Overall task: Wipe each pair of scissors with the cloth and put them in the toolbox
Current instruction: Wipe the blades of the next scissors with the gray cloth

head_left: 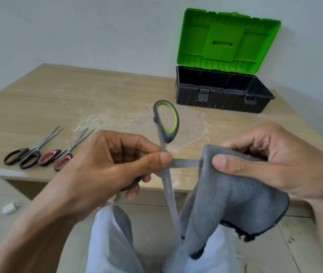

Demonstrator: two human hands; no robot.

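My left hand grips a pair of grey scissors with green-lined handles near the pivot, blades spread wide open. One blade points down past my knees, the other runs right into the grey cloth. My right hand pinches the cloth around that blade. On the table's left lie black-handled scissors and black-and-red-handled scissors. The toolbox, a black base with a raised green lid, stands open at the back right; its inside looks dark, and I cannot tell what is in it.
The wooden table has a whitish stained patch in its middle, behind the scissors. A white charger plug with its cable lies on the tiled floor at the lower left. My legs in light trousers are below the hands.
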